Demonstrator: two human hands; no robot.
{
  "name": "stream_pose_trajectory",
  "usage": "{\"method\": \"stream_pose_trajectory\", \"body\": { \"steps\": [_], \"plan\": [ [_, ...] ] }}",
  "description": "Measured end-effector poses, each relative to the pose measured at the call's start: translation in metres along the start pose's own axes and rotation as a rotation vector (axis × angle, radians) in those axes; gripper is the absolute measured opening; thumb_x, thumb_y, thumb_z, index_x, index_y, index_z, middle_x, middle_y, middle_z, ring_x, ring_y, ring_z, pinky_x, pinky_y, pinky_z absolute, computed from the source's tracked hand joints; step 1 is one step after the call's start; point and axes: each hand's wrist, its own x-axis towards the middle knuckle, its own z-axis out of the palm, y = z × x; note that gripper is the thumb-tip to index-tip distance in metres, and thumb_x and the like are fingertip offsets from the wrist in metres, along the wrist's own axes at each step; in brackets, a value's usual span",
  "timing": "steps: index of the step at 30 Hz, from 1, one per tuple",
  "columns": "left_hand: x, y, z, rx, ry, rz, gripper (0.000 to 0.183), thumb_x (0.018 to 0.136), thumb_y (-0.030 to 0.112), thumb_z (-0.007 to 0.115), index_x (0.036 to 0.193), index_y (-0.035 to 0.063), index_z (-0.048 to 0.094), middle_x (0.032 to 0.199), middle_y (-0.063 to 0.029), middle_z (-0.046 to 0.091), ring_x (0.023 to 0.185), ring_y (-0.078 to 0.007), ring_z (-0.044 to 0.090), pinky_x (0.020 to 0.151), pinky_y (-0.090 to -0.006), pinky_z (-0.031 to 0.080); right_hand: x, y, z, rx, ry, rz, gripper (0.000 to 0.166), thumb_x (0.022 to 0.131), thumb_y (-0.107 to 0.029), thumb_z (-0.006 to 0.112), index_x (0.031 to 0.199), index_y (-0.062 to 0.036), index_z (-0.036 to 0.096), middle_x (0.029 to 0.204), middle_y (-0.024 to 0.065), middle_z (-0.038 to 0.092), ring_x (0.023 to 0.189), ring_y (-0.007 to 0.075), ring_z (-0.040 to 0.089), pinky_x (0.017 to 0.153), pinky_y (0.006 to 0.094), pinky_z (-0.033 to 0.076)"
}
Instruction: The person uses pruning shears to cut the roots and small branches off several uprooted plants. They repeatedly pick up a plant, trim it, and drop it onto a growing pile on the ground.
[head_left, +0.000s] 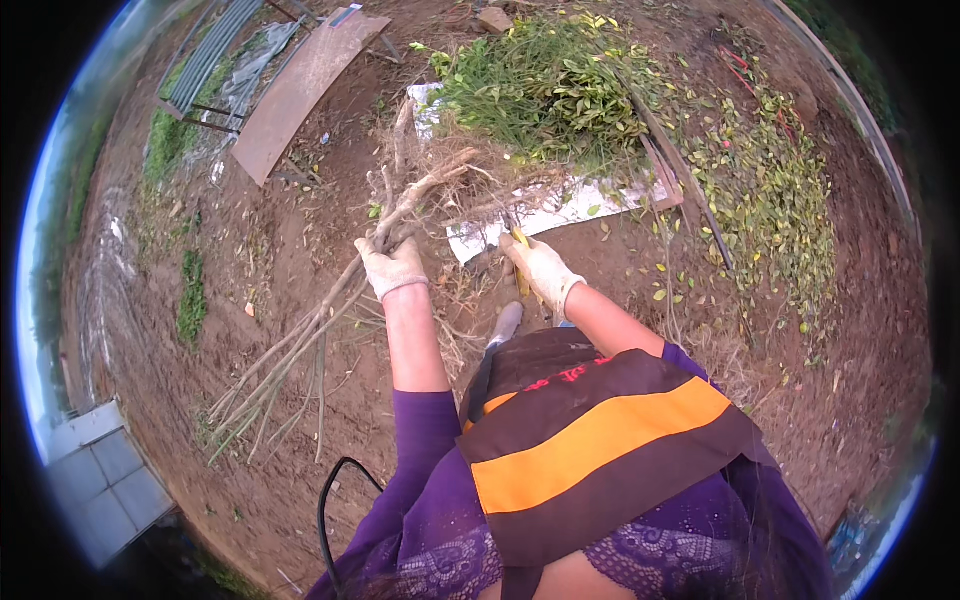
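My gloved left hand (393, 264) grips a bare, woody plant stem (412, 199) near its fork. Thick stubs and thin roots point up and to the right, and long slender branches (300, 337) trail to the lower left. My gloved right hand (541, 268) is closed around yellow-handled pruning shears (520, 238), their dark blades close to the roots at the edge of a white sheet (555, 214). Whether the blades touch a root cannot be told. Beyond the hands lies a heap of leafy green plants (540, 97) with tangled brown roots.
A rusty board (307, 90) on legs stands at upper left beside a ribbed rack (214, 56). A long pole (679, 165) lies at the heap's right. Fallen leaves (765, 202) cover the soil at right. My shoe (508, 321) shows below the sheet.
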Motion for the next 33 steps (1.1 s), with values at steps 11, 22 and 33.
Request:
{"method": "stream_pose_trajectory", "body": {
  "steps": [11, 22, 33],
  "plan": [
    [0.033, 0.007, -0.032, -0.023, -0.072, -0.123, 0.041, 0.104, 0.043, 0.045, 0.101, 0.0045, 0.058, 0.098, -0.0148, 0.064, 0.084, -0.0265, 0.057, 0.071, -0.0394, 0.048, 0.005, 0.027, -0.037, 0.1, 0.055, -0.003, 0.045, 0.092, -0.044, 0.063, 0.098, 0.0, 0.066, 0.078, 0.0089, 0.066, 0.07, 0.0192, 0.063, 0.067, 0.0343, 0.05],
    [-0.001, -0.001, -0.027, -0.173, -0.394, -0.339, 0.051, 0.104, 0.044, 0.041, 0.105, -0.0025, 0.061, 0.113, -0.0203, 0.062, 0.1, -0.0331, 0.056, 0.093, -0.0514, 0.047, 0.009, 0.008, -0.025, -0.319, 0.281, -0.393, 0.054, 0.093, -0.047, 0.056, 0.123, -0.002, 0.055, 0.112, 0.0249, 0.066, 0.109, 0.0447, 0.059, 0.093, 0.0459, 0.046],
    [-0.077, -0.038, 0.009, 0.042, 0.021, -0.042, 0.049, 0.107, 0.041, 0.034, 0.117, -0.0034, 0.051, 0.115, -0.0226, 0.06, 0.102, -0.0341, 0.059, 0.095, -0.0489, 0.051, 0.029, 0.041, -0.036, -0.011, 0.415, -0.486, 0.028, 0.091, -0.026, 0.064, 0.097, 0.0013, 0.064, 0.077, 0.0039, 0.062, 0.065, 0.0171, 0.051, 0.065, 0.0325, 0.046]
  ]
}}
